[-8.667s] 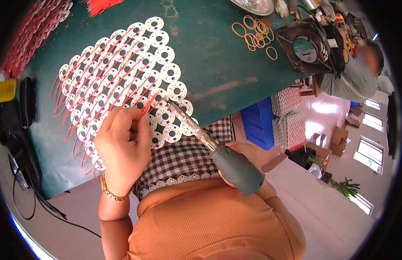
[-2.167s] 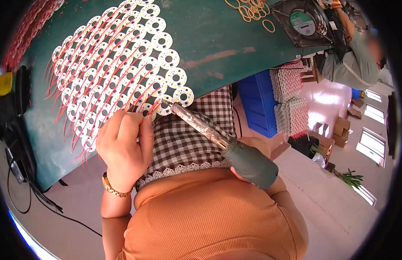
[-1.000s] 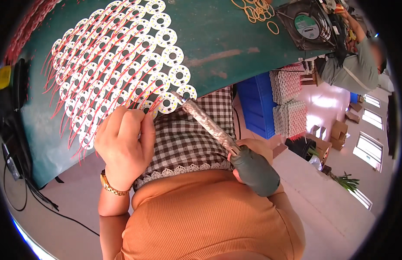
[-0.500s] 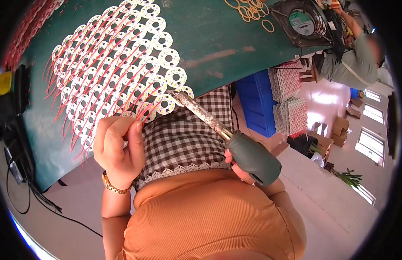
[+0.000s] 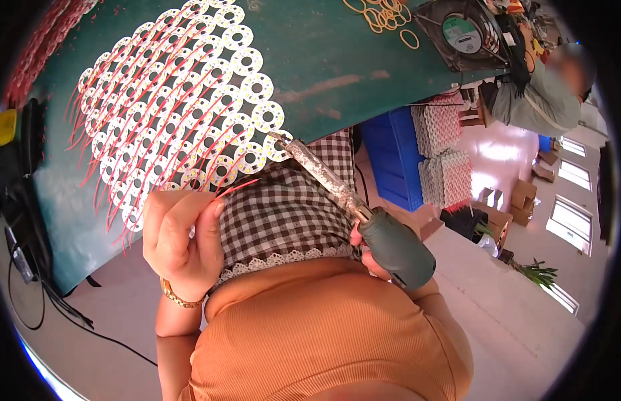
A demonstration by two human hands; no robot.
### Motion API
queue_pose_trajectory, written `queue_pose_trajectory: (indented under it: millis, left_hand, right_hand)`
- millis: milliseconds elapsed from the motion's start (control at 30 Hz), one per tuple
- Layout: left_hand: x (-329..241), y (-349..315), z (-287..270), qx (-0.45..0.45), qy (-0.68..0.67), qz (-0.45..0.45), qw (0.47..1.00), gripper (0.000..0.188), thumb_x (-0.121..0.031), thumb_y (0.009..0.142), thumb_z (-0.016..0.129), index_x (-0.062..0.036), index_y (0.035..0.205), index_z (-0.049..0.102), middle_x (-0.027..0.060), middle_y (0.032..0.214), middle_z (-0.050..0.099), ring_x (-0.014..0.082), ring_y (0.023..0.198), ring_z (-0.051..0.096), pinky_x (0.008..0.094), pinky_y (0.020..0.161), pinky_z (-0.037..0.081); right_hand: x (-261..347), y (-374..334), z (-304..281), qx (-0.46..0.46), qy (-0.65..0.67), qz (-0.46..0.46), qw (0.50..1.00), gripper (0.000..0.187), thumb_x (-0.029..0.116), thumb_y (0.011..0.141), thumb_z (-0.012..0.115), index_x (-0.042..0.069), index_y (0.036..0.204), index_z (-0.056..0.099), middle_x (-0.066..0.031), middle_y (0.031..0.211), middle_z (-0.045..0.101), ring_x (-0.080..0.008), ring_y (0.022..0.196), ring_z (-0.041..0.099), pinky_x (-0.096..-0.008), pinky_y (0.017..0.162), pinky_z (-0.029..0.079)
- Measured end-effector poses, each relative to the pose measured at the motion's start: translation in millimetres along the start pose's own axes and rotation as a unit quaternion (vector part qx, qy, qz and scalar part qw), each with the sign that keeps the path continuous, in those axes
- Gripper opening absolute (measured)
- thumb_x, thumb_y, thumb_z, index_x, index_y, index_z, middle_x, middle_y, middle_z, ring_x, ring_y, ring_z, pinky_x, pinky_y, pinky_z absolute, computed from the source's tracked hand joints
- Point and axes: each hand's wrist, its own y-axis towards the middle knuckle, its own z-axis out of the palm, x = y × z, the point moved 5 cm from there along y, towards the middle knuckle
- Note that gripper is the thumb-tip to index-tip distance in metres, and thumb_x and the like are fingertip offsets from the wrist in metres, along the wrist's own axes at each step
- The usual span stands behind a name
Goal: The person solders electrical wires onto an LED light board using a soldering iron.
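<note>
Many round white ring-shaped boards (image 5: 183, 113) with red wires lie in rows on a green table (image 5: 337, 73). My left hand (image 5: 180, 234) is curled at the table's near edge, pinching a thin red wire (image 5: 233, 189) by the nearest boards. My right hand (image 5: 367, 250), mostly hidden, grips the dark green handle of a soldering iron (image 5: 364, 214). The iron's crusted tip touches the nearest board at the mat's right corner (image 5: 278, 144).
A square fan (image 5: 461, 33) and yellow rubber bands (image 5: 384, 13) lie at the table's far right. Another person (image 5: 541, 93) sits beyond it. Blue crates (image 5: 390, 160), stacked white trays (image 5: 444, 154) and black cables (image 5: 29, 267) stand around.
My left hand has slid down off the boards toward the table's near edge and now pinches a red wire. The iron's tip has stayed at the boards' right corner.
</note>
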Motion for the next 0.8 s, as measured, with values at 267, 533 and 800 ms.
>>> queue_pose_trajectory:
  millis: [267,533,800]
  left_hand:
    - [2,0,21,0.037,0.084,-0.042,0.995,0.015,-0.005,0.083,0.071,-0.0115,0.085,0.058,-0.0017,0.073,0.056,0.0174,0.067,0.051,0.0344,0.072,0.033]
    - [3,0,24,0.045,0.092,-0.027,0.994,0.017,-0.006,0.082,0.072,-0.0124,0.085,0.057,-0.0014,0.073,0.056,0.0182,0.067,0.051,0.0353,0.073,0.032]
    - [1,-1,24,0.045,0.100,-0.020,0.994,0.019,-0.005,0.080,0.073,-0.0129,0.084,0.056,-0.0006,0.072,0.054,0.0196,0.068,0.049,0.0359,0.072,0.031]
  right_hand:
    - [-5,-13,1,0.043,0.070,0.245,0.966,0.020,0.023,0.070,0.076,0.013,0.084,0.067,-0.0063,0.074,0.068,-0.0287,0.070,0.066,-0.0392,0.065,0.050]
    - [-23,-18,9,0.026,0.079,0.285,0.955,0.023,0.026,0.070,0.078,0.015,0.090,0.073,-0.0046,0.081,0.072,-0.0269,0.074,0.068,-0.0371,0.069,0.053]
    - [-31,-19,11,-0.032,-0.055,-0.191,0.979,0.034,0.016,0.077,0.075,0.011,0.108,0.062,-0.0050,0.080,0.063,-0.0220,0.070,0.060,-0.0357,0.064,0.048]
